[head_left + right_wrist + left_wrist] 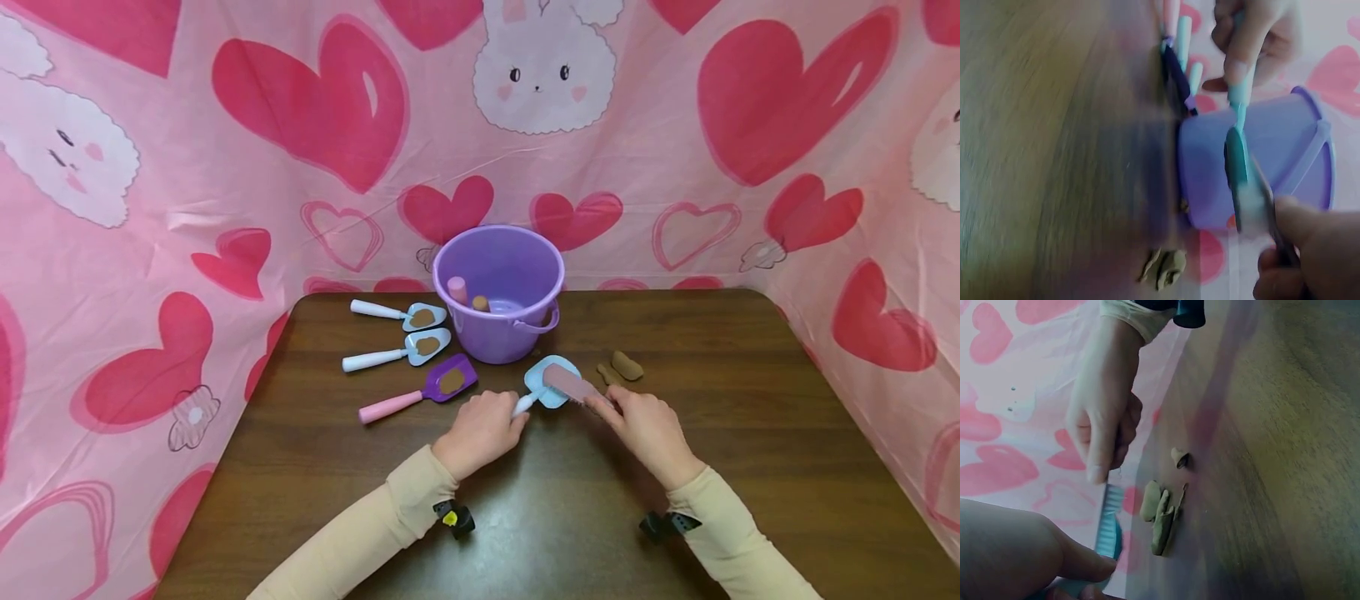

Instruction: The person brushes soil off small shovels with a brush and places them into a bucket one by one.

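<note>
My left hand [483, 427] grips the white handle of a light blue toy shovel [535, 375], held above the table in front of the bucket. In my right hand [651, 429] is a flat pinkish tool [567, 382] with a toothed edge, pinched near its end. That tool lies across the shovel's blade and covers part of it; whether anything sits beneath is hidden. Lumps of brown clay [627, 366] rest on the table just beyond my right hand. The left wrist view shows the clay lumps [1161, 525] below both hands.
A purple bucket [498, 337] stands at the table's back, with a pink-ended and a brown-ended thing inside. To its left lie two light blue shovels [442, 335] [438, 310] and a purple shovel [467, 367] with a pink handle, each bearing brown clay. Heart-patterned cloth [645, 133] hangs behind.
</note>
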Tool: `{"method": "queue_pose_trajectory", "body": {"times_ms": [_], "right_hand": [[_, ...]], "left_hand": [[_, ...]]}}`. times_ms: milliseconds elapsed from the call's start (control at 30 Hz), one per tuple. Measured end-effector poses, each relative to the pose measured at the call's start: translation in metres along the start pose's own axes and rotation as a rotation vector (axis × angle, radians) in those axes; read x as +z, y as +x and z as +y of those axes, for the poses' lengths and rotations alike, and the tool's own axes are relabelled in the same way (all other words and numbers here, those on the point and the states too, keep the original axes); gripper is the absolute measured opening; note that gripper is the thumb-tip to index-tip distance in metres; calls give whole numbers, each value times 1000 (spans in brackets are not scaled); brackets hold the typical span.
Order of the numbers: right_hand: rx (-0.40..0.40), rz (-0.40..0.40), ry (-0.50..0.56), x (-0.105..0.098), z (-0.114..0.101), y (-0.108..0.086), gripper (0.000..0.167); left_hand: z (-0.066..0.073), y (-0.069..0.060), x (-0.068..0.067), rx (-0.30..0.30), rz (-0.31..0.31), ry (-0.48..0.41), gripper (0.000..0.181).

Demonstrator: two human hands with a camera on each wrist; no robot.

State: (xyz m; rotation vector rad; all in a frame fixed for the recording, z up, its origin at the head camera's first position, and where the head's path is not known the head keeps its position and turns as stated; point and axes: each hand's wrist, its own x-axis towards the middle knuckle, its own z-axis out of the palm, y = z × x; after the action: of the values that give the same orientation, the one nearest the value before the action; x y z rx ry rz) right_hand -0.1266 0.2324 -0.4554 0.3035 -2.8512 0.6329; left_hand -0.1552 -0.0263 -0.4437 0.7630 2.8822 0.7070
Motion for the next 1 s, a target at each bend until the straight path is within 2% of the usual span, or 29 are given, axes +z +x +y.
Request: {"method": "queue_pose_trajectory", "body": {"times_ms": [133,333,500,600,733,867,1000], "right_hand": [[35,58,-25,0,2,0,35],[-26,-13,33,2,-2,3,30],[49,39,-11,0,2,3,35],[95,63,-5,-2,4,3,35],[142,76,19,-2,5,2,33],[158,41,3,-2,8,1,21],[142,-25,19,1,9,2,23]], "left_hand": [[0,-1,0,0,-5,0,28],[3,0,-2,8,12,0,29],[2,-1,-4,1,-6,-11,28],[0,-3,-4,-18,-22,-15,27],[-1,-5,-9,-16,-7,-21,27],[-2,-6,-14,-7,20,-35,26],[0,-6,-19,7,40,-39,25]]}}
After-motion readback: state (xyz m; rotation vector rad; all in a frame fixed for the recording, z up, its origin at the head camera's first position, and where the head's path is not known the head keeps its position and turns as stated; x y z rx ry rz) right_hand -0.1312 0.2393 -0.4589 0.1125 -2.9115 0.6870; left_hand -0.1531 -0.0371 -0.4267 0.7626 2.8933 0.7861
